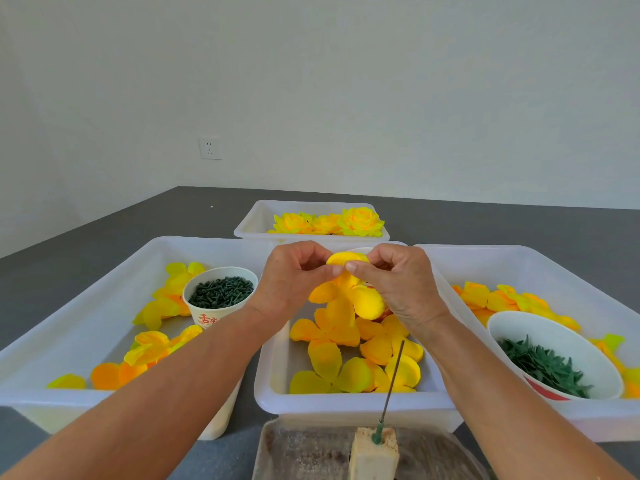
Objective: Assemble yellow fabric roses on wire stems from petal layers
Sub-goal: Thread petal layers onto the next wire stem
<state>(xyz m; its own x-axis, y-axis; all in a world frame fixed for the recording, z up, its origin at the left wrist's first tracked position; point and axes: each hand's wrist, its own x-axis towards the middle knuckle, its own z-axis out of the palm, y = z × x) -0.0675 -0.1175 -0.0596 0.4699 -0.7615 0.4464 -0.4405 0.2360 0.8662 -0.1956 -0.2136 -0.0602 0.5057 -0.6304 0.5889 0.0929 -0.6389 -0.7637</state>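
Observation:
Above the middle white tray point(346, 403), my left hand point(294, 282) and my right hand point(398, 285) both pinch a yellow fabric petal layer point(349, 292) between thumb and fingertips; its lobes hang down beneath the fingers. More yellow petal layers point(356, 355) lie loose in that tray. A thin wire stem point(393, 382) with a green base stands upright in a pale foam block point(374, 455) at the near edge, bare of petals.
The left tray point(104, 258) holds petal layers and a paper cup of dark green pieces point(221, 292). On the right, a tray point(540, 261) carries petals and a bowl of green calyx pieces point(547, 365). Finished yellow roses point(329, 223) fill the far tray.

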